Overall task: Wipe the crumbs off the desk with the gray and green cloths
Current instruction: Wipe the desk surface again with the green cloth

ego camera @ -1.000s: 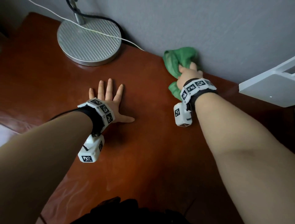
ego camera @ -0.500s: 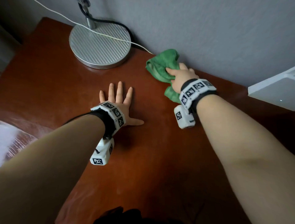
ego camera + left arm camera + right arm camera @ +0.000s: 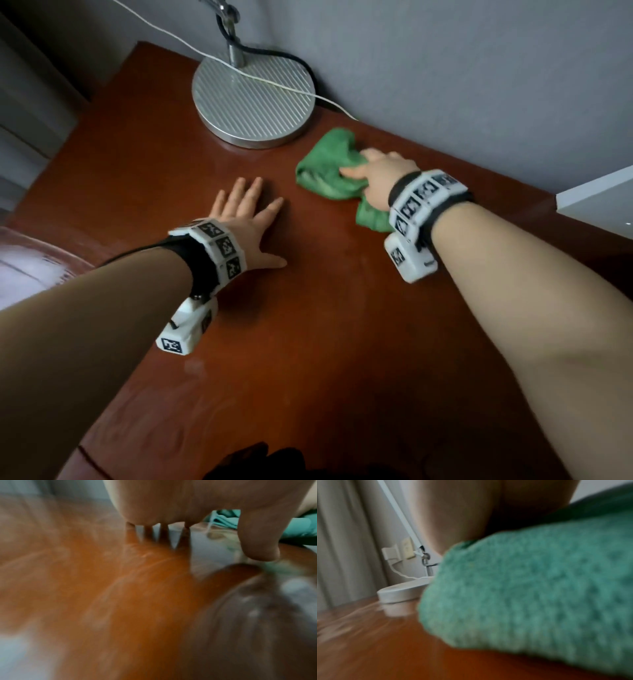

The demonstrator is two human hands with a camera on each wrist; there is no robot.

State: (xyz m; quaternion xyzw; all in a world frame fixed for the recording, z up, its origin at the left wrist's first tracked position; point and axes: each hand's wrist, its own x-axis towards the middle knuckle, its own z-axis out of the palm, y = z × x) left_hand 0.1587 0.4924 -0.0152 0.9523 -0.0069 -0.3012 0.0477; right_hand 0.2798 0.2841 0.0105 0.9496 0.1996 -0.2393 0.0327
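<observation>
A bunched green cloth (image 3: 327, 171) lies on the reddish-brown desk (image 3: 308, 342), just right of the lamp base. My right hand (image 3: 376, 174) grips the cloth from above, thumb on its top, and presses it onto the wood. In the right wrist view the green cloth (image 3: 530, 588) fills most of the picture under my palm. My left hand (image 3: 246, 209) lies flat on the desk, fingers spread and straight, holding nothing. The left wrist view is blurred; it shows my left fingers (image 3: 257, 540) on the desk and a strip of green cloth (image 3: 224, 519) beyond. No gray cloth is in view.
A round ribbed metal lamp base (image 3: 253, 99) with its stem stands at the back by the gray wall, a white cable (image 3: 274, 84) lying across it. A white flat object (image 3: 596, 202) juts in at the right edge. The desk's left edge runs near my left forearm.
My right hand has slid the green cloth leftward along the back of the desk, from near the wall toward the lamp base. My left hand has stayed flat.
</observation>
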